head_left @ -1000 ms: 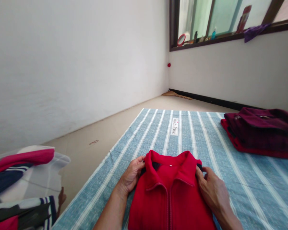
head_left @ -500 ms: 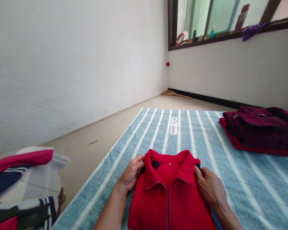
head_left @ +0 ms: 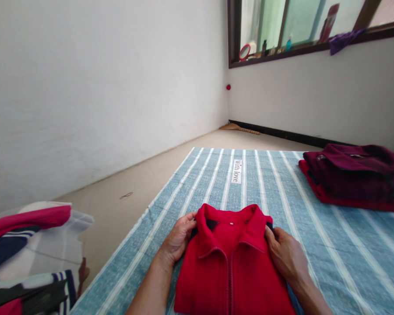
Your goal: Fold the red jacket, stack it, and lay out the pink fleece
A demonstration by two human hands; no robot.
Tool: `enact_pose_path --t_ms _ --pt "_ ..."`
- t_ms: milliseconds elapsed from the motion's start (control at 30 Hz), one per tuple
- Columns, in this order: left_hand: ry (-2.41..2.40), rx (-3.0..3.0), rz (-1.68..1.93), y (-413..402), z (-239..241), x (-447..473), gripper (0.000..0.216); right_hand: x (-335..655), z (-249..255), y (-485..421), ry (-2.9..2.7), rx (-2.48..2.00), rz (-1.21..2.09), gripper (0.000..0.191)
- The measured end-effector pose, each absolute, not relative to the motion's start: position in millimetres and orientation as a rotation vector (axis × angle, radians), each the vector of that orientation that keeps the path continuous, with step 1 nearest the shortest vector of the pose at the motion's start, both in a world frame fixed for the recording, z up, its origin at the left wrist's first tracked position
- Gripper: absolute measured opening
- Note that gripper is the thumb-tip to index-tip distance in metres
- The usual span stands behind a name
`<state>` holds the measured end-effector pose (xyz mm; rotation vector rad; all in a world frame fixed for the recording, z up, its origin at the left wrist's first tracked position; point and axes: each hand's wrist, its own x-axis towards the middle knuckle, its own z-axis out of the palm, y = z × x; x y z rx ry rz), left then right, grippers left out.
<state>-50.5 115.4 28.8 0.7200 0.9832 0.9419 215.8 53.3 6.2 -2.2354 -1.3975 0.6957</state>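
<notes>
A red zip-up jacket [head_left: 203, 275], folded with its collar at the far end, lies in front of me on a blue and white striped cloth [head_left: 318, 236]. Dark patches show inside the collar and at the shoulders. My left hand [head_left: 180, 236] pinches the jacket's left shoulder edge between thumb and fingers. At the opposite shoulder, my right hand [head_left: 287, 251] grips the edge, thumb on top and fingers partly hidden beneath. The jacket's lower end runs out of the picture.
A stack of folded maroon and red clothes [head_left: 357, 175] lies on the cloth at the right. Left of the cloth's edge is a pile of clothes [head_left: 29, 223] with a whitish covering. A wooden-handled broom [head_left: 246, 130] lies by the far corner. Small items line the window sill [head_left: 282, 54].
Hardly anything differs. The whole view has shifted very slightly, and both hands keep the same hold on the jacket's shoulders.
</notes>
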Motion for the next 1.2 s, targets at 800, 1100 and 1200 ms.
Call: enact_pose_path --t_ms 800,1100,1200 --pt "0.974 0.731 0.948 114.9 32.6 -48.0 0.018 216.1 4.6 54.5 -1.405 -2.225 0.692 0.048" --pt "0.975 0.729 0.942 115.8 31.6 -48.5 0.020 214.8 7.3 53.7 -1.387 -2.234 0.719 0.048" --pt "0.979 0.723 0.946 115.3 32.3 -48.1 0.019 214.9 8.2 54.1 -1.380 -2.240 0.734 0.048"
